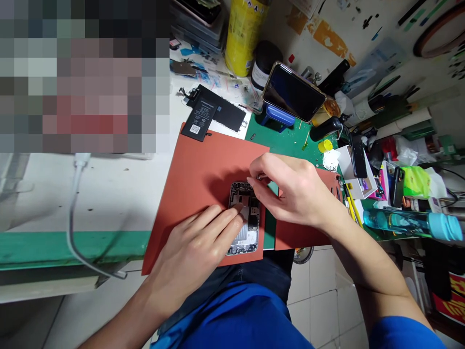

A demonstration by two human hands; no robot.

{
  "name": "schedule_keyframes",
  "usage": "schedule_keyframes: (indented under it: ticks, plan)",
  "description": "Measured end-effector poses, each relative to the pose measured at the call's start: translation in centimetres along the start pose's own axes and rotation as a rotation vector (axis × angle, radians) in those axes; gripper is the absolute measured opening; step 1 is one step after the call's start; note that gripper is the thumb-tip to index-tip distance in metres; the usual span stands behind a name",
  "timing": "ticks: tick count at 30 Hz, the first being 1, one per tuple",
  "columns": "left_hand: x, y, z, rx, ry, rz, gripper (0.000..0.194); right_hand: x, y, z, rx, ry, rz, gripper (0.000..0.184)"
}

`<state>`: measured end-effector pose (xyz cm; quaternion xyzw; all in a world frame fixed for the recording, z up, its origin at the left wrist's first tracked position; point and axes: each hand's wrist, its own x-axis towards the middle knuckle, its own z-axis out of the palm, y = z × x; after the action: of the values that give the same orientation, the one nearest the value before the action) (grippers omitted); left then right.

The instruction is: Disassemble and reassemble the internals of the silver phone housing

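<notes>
An opened phone (244, 235) with bare inner parts lies on a reddish-brown mat (203, 169). My left hand (203, 235) rests over the phone's left side, fingers stretched out, fingertips touching its inner parts; its thumb is hidden. Above the phone's upper right corner, my right hand (290, 186) is closed in a pinch, thumb against forefinger. A small shiny bit shows between those fingers, too small to name. At the mat's top left corner lies a black phone battery (200, 116), with a dark phone screen part (230, 114) beside it.
Behind, another phone (294, 92) leans on a blue stand (278, 116) on a green mat (301, 140). A yellow can (245, 36) and a black jar (267, 63) stand nearby. Rightward are a white box (358, 174), yellow-handled tools (351, 203) and a teal bottle (410, 223).
</notes>
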<state>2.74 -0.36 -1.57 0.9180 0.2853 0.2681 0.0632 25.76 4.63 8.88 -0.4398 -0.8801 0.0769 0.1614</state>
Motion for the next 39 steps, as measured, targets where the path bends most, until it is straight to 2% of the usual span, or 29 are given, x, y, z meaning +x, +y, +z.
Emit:
schedule_keyframes:
  ticks: [4, 10, 21, 27, 39]
  plan:
    - [0.1, 0.0, 0.0, 0.006, 0.017, 0.0, 0.03, 0.1, 0.0, 0.9, -0.075, 0.087, 0.036, 0.014]
    - [0.2, 0.1, 0.0, 0.015, 0.007, -0.003, 0.029, 0.2, -0.2, 1.3, -0.102, 0.079, 0.015, 0.019]
    - [0.1, 0.0, -0.1, 0.001, 0.021, -0.002, 0.033, 0.3, -0.4, 1.4, -0.114, 0.116, 0.07, 0.018]
    - [0.1, 0.1, -0.1, 0.009, 0.022, -0.003, 0.032, -0.3, -0.4, 1.0, -0.007, 0.179, 0.103, 0.009]
    - [0.1, 0.2, 0.0, 0.014, 0.013, -0.011, 0.034, -0.3, 0.0, 1.8, 0.033, 0.157, 0.112, 0.009]
